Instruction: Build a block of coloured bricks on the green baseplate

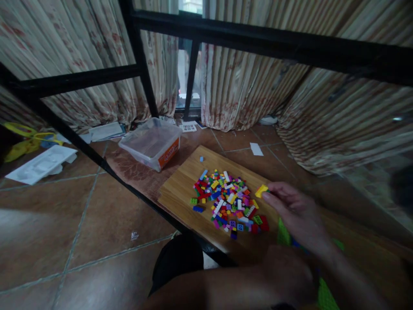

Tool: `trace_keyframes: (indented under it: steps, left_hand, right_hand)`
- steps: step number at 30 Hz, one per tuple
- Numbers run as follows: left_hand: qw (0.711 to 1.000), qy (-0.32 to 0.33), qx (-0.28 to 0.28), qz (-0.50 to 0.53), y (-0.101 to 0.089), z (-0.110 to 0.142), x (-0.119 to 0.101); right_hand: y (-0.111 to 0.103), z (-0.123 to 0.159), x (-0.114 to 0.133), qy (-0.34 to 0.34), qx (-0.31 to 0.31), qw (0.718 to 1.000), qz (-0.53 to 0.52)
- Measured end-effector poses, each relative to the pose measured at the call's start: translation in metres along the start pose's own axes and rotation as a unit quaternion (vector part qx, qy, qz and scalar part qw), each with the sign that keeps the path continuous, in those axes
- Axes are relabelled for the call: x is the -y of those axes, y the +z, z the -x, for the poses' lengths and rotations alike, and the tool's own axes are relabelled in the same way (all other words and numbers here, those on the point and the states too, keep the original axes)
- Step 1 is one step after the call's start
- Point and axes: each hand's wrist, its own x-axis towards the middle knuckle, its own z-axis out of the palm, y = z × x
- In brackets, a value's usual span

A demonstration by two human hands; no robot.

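My right hand (295,209) reaches in from the right and pinches a yellow toy brick (261,190) between thumb and fingers, at the right side of a heap of coloured toy bricks (226,198). The heap is spread on a wooden board (180,178). My left hand (288,273) lies low in front of the right forearm, dark and blurred, so its fingers cannot be made out. Parts of a green studded baseplate (326,296) show around the two hands, mostly covered by them. A small light-blue brick (201,159) sits apart near the board's far corner.
A clear plastic tub (151,142) with an orange label stands on a brown mat left of the board. Black metal bars (142,196) cross the view. A white molded tray (41,164) and a white card (256,149) lie on the tiled floor; curtains (238,86) hang behind.
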Motion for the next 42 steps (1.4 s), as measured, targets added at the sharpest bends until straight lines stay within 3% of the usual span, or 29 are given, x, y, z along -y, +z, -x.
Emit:
trace_keyframes:
  steps: [2, 5, 8, 11, 14, 16, 18, 22, 25, 29, 33, 37, 39, 42]
  left_hand:
    - [0.999, -0.013, -0.022, 0.022, -0.026, -0.038, 0.004]
    - [0.965, -0.053, -0.003, 0.257, -0.055, -0.073, -0.001]
    - [0.917, -0.068, 0.119, 0.375, -0.071, -0.072, -0.015]
    - [0.910, -0.066, 0.169, 0.373, -0.077, -0.063, -0.024]
    - [0.947, -0.020, 0.097, 0.306, -0.077, -0.062, -0.022]
    - [0.978, 0.024, 0.020, 0.204, -0.077, -0.065, -0.018]
    - [0.992, 0.075, -0.043, 0.087, -0.078, -0.067, -0.014]
    - [0.972, 0.169, -0.113, -0.118, -0.081, -0.063, -0.009]
    - [0.953, 0.188, -0.154, -0.181, -0.083, -0.058, -0.008]
    - [0.948, 0.185, -0.186, -0.181, -0.085, -0.058, -0.002]
    - [0.962, 0.158, -0.195, -0.107, -0.090, -0.059, 0.003]
    - [0.979, 0.129, -0.154, -0.028, -0.093, -0.060, 0.003]
    - [0.986, 0.116, -0.114, 0.027, -0.094, -0.060, 0.000]
    - [0.980, 0.104, -0.157, 0.070, -0.099, -0.061, -0.008]
  right_hand:
    - [-0.029, 0.024, -0.007, 0.031, -0.061, 0.996, -0.051]
    - [-0.050, 0.052, -0.025, 0.045, -0.127, 0.981, -0.138]
    - [-0.052, 0.063, -0.043, 0.044, -0.129, 0.968, -0.211]
    - [-0.045, 0.062, -0.051, 0.038, -0.104, 0.962, -0.251]
    - [-0.037, 0.058, -0.049, 0.044, -0.123, 0.960, -0.250]
    - [-0.030, 0.056, -0.045, 0.067, -0.164, 0.956, -0.233]
    - [-0.022, 0.053, -0.042, 0.095, -0.200, 0.955, -0.199]
    - [-0.001, 0.045, -0.040, 0.092, -0.206, 0.970, -0.096]
    - [0.015, 0.040, -0.039, 0.051, -0.217, 0.975, -0.002]
    - [0.030, 0.037, -0.037, 0.042, -0.245, 0.966, 0.068]
    - [0.034, 0.034, -0.040, 0.050, -0.254, 0.965, 0.032]
    - [0.036, 0.030, -0.045, 0.106, -0.239, 0.958, -0.115]
    - [0.038, 0.028, -0.049, 0.136, -0.218, 0.939, -0.230]
    - [0.040, 0.028, -0.057, 0.150, -0.212, 0.915, -0.308]
